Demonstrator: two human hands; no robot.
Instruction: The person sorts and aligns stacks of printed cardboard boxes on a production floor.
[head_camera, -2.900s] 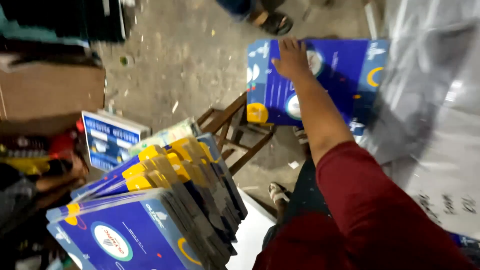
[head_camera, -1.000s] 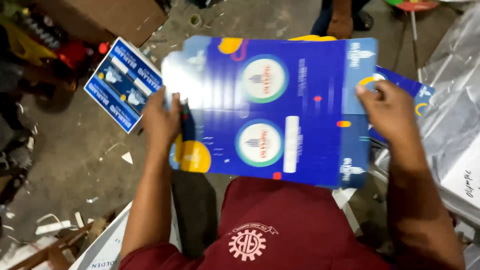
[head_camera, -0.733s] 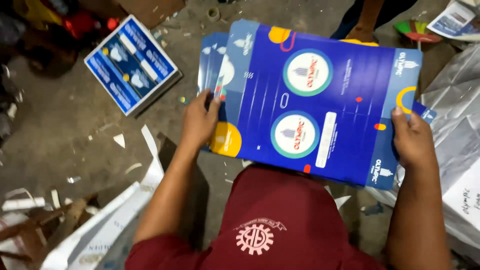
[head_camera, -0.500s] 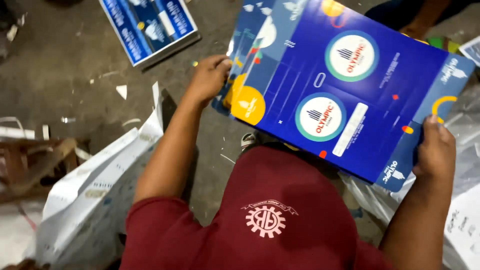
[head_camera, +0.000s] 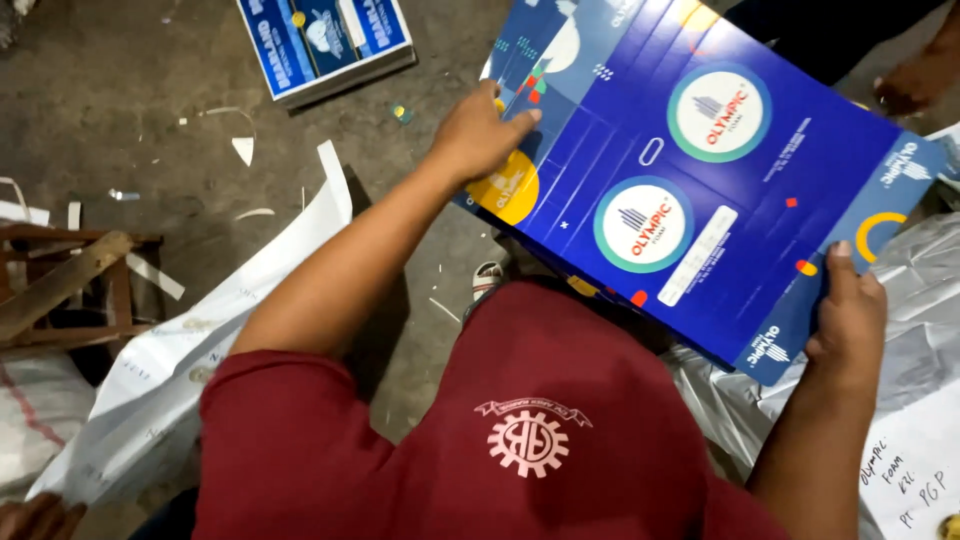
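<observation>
Head view: you are holding a flat blue printed carton sheet (head_camera: 700, 190) out over your lap, tilted, above the concrete floor (head_camera: 150, 110). Your left hand (head_camera: 480, 135) is pressing fingers-down on the sheet's left edge, beside its yellow circle, and more blue sheets are peeking out just under it there. Your right hand (head_camera: 845, 325) is clamping the lower right corner, thumb on top. The sheet is lying unfolded between your hands, with no crease or flap raised as far as this shows. A small stack of blue printed sheets (head_camera: 325, 40) is lying on the floor well apart, toward the top left. White sacking (head_camera: 230, 320) is spreading beside your left arm.
</observation>
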